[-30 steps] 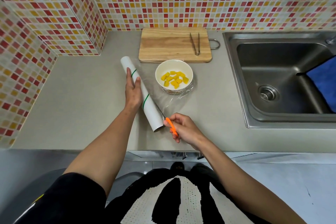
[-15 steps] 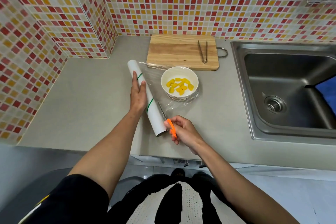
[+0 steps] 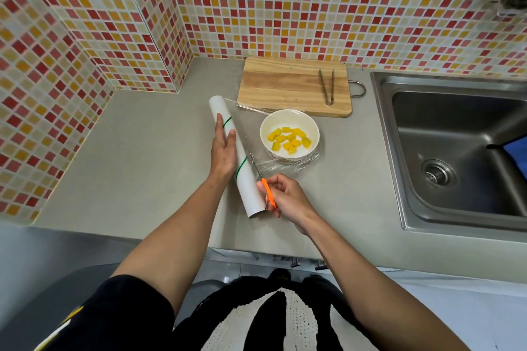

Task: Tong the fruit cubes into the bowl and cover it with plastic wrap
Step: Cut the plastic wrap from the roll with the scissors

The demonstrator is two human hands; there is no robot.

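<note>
Beside round white bowl point(image 3: 289, 134), clear crinkled film point(image 3: 288, 164), white cardboard roll point(image 3: 238, 159)

- A grey bench point(image 3: 119, 168) is seen, bounded by tiled walls at the back and left.
- A wooden cutting board point(image 3: 285, 85) is laid at the back edge.
- A white roll of plastic wrap point(image 3: 245, 179) is laid diagonally, its film point(image 3: 251, 134) spread across the bench.
- A white bowl point(image 3: 289, 120) is set just in front of the board.
- A steel sink point(image 3: 456, 151) is set into the right side.
</note>
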